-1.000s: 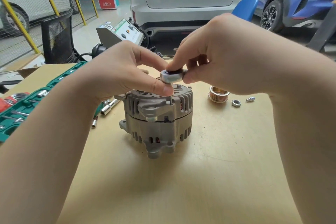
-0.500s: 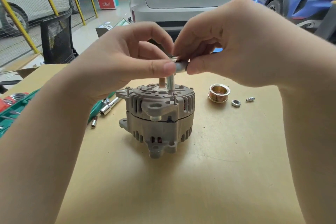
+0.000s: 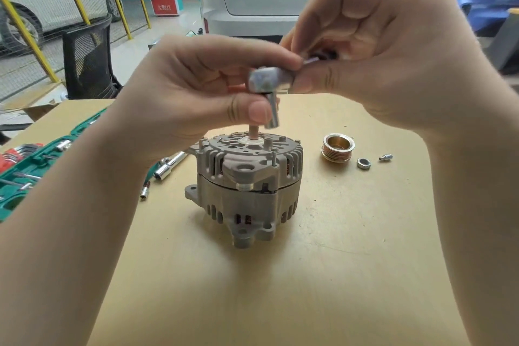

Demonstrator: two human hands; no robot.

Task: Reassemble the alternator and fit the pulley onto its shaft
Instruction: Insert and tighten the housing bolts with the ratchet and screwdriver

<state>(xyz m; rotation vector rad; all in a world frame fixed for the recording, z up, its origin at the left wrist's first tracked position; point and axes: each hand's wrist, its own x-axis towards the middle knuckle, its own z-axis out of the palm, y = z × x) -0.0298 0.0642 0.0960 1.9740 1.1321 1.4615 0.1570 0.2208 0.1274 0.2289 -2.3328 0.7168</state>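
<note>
Both hands, left hand (image 3: 196,93) and right hand (image 3: 373,45), pinch a ratchet with socket (image 3: 271,93) hanging upright, directly above the alternator (image 3: 247,185); pulley (image 3: 337,147) lies below the right hand.

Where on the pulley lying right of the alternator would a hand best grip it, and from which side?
The pulley rests flat on the table, bore up, apart from the nut and the alternator. Probably best to come straight down from above and pinch its grooved outer rim on opposite sides: the ribs should give purchase, and the bore stays open for the shaft.
</note>
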